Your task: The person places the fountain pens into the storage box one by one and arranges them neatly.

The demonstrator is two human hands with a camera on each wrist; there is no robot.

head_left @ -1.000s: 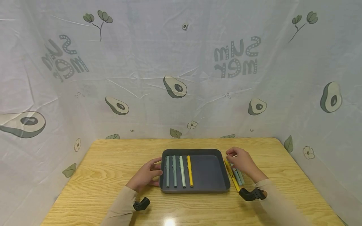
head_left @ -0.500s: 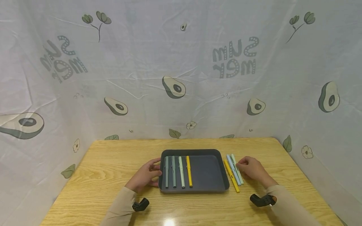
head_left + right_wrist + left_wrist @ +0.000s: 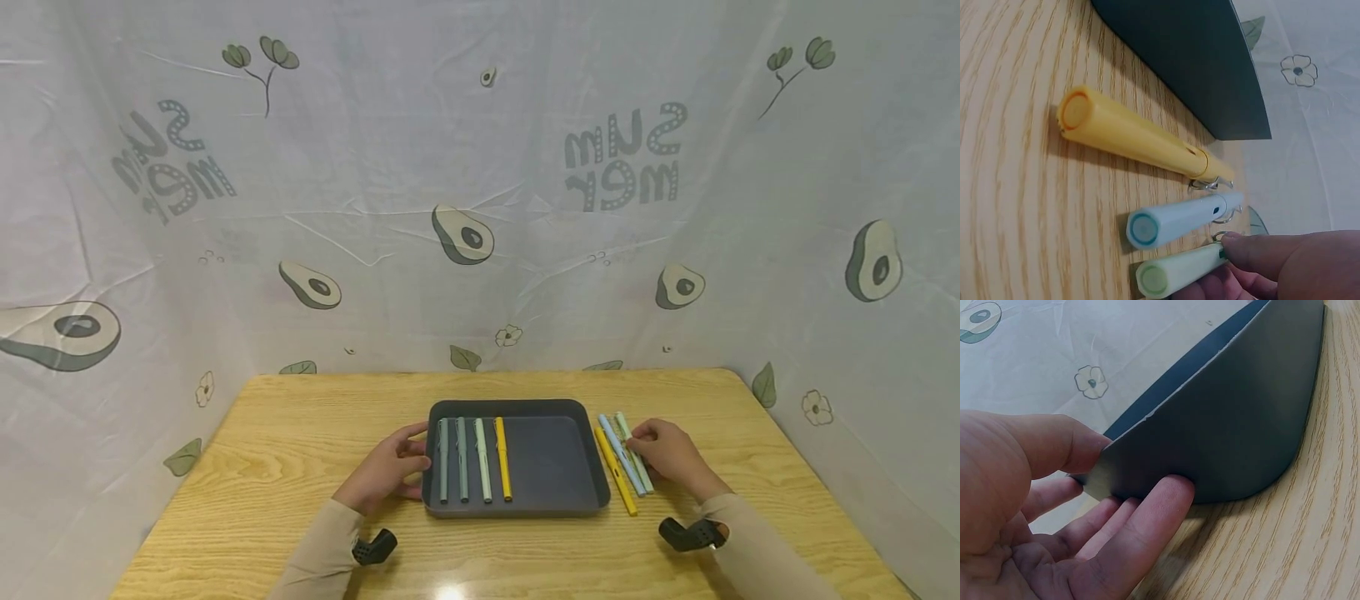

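A dark grey tray (image 3: 551,510) lies on the table. My left hand (image 3: 384,467) is at its left side, and in the left wrist view the fingers (image 3: 1175,494) touch the outer wall. Right of the tray lie a yellow pen (image 3: 616,472), a light blue pen (image 3: 622,455) and a light green pen (image 3: 640,475), side by side and slanted. My right hand (image 3: 670,452) pinches the light green pen near its clip between thumb and fingers. In the right wrist view that pen (image 3: 1179,272) lies beside the light blue one (image 3: 1175,220).
Inside the tray several pens lie in a row at the left: grey-green pens (image 3: 462,462), a pale green pen (image 3: 483,462) and a yellow pen (image 3: 503,460). The wooden table (image 3: 315,425) ends at a printed curtain (image 3: 390,308) behind.
My right hand has moved away from the pens' upper ends, right and down, to the light green pen. That pen and the light blue one have shifted slightly. The left hand stays at the tray.
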